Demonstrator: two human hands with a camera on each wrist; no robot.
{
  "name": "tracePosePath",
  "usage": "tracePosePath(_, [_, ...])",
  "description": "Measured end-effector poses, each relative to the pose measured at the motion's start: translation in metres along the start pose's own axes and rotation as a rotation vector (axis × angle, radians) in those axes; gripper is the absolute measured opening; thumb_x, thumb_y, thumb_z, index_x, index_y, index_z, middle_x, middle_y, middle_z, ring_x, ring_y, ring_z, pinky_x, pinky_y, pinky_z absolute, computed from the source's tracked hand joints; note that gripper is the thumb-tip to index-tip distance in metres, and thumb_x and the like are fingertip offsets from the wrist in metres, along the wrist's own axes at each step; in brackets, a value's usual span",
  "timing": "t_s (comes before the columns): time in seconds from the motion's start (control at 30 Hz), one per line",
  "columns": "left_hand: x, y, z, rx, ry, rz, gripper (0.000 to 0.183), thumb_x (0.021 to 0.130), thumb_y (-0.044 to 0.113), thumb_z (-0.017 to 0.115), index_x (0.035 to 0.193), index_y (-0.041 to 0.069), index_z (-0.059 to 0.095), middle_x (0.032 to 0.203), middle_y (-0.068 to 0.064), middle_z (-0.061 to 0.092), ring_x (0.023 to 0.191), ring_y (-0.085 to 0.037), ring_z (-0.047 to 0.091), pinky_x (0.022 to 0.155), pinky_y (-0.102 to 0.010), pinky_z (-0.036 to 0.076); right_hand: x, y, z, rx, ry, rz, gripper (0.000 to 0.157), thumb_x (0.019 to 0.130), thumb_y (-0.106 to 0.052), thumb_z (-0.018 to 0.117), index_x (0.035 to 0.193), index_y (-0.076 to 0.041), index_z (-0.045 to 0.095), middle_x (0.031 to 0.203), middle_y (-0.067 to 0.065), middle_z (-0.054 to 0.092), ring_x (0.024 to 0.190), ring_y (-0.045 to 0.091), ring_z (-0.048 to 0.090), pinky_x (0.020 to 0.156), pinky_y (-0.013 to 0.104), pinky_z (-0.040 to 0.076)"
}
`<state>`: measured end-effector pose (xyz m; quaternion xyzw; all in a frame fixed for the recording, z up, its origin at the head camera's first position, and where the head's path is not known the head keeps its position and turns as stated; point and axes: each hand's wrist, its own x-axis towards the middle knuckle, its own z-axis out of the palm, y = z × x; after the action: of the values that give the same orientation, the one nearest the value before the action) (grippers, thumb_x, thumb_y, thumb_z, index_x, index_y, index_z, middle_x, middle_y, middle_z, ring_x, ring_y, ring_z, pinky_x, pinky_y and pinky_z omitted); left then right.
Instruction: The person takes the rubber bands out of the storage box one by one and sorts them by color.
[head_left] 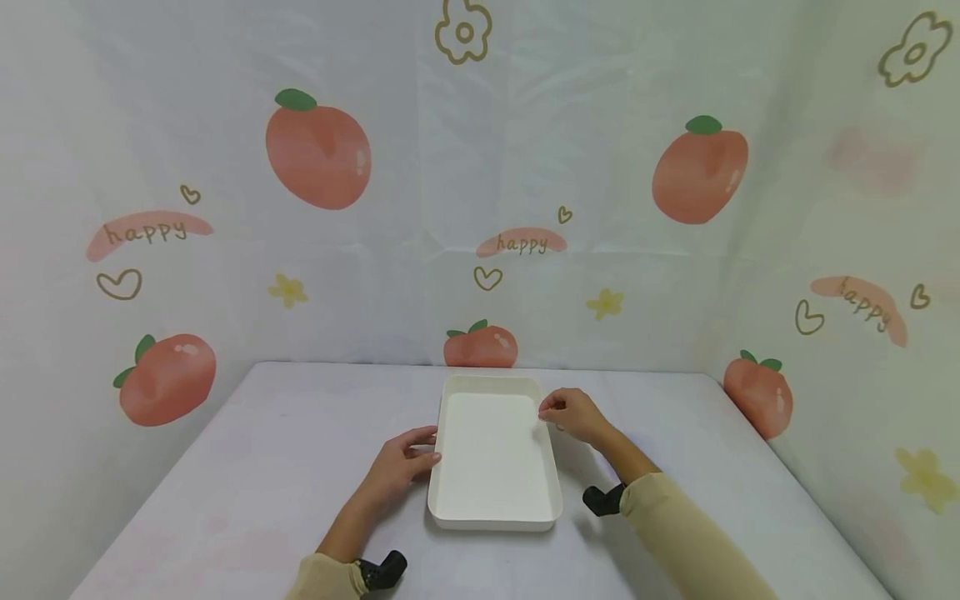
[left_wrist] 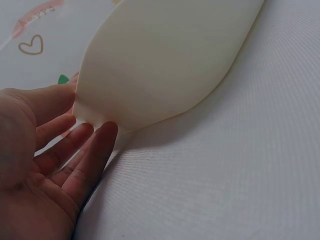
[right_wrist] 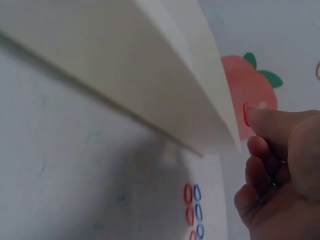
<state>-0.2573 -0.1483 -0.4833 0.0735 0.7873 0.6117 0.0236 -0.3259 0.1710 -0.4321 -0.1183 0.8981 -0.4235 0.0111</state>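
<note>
A white rectangular tray (head_left: pixel 495 458) lies on the table with its long sides running away from me. My left hand (head_left: pixel 402 461) touches the tray's left wall, fingers and thumb fairly straight; the left wrist view has the fingertips (left_wrist: pixel 109 129) against its outer side. Over the far right rim is my right hand (head_left: pixel 577 414). It pinches a small red oval loop (right_wrist: pixel 246 114) at the thumb tip, seen in the right wrist view. Beside the tray there, several similar red loops (right_wrist: pixel 188 194) and blue loops (right_wrist: pixel 197 193) lie in two columns.
A white cloth covers the table (head_left: pixel 300 467). Behind and at both sides hang white curtains with printed peaches (head_left: pixel 318 154) and the word happy. Black wrist cameras sit at the left sleeve (head_left: pixel 322 579) and right sleeve (head_left: pixel 690 533).
</note>
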Motion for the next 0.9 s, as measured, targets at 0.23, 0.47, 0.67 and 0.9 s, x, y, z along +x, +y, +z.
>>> tracePosePath(0.23, [0.001, -0.002, 0.0, 0.006, 0.007, -0.003, 0.05, 0.087, 0.011, 0.073, 0.133, 0.001, 0.056, 0.122, -0.018, 0.061, 0.097, -0.026, 0.066, 0.074, -0.036, 0.055, -0.008, 0.026, -0.01, -0.038, 0.079, 0.034, 0.005, 0.088, -0.006, 0.07, 0.086, -0.002, 0.068, 0.078, 0.003, 0.064, 0.072, 0.018, 0.057, 0.061, 0.028, 0.047])
tracePosePath(0.47, [0.0, 0.001, 0.0, -0.017, 0.009, 0.003, 0.05, 0.087, 0.009, 0.072, 0.133, 0.0, 0.056, 0.121, -0.018, 0.061, 0.095, -0.025, 0.066, 0.073, -0.035, 0.054, -0.014, 0.044, -0.02, -0.093, 0.16, 0.095, 0.005, 0.086, -0.006, 0.071, 0.085, -0.002, 0.069, 0.079, 0.003, 0.064, 0.074, 0.018, 0.054, 0.065, 0.029, 0.045])
tracePosePath(0.67, [0.0, 0.002, 0.0, -0.02, 0.003, 0.005, 0.05, 0.087, 0.009, 0.072, 0.133, -0.001, 0.055, 0.122, -0.019, 0.061, 0.095, -0.025, 0.066, 0.073, -0.035, 0.055, -0.019, 0.053, -0.024, -0.111, 0.193, 0.124, 0.007, 0.083, -0.006, 0.073, 0.083, 0.0, 0.068, 0.078, 0.004, 0.064, 0.073, 0.02, 0.053, 0.065, 0.031, 0.042])
tracePosePath(0.9, [0.0, 0.002, 0.001, -0.016, 0.012, -0.011, 0.05, 0.087, 0.01, 0.072, 0.133, 0.0, 0.056, 0.122, -0.017, 0.061, 0.097, -0.025, 0.065, 0.075, -0.036, 0.055, -0.018, 0.069, -0.028, -0.107, 0.205, 0.205, 0.008, 0.086, -0.006, 0.071, 0.085, 0.0, 0.068, 0.08, 0.006, 0.062, 0.073, 0.02, 0.052, 0.062, 0.029, 0.042])
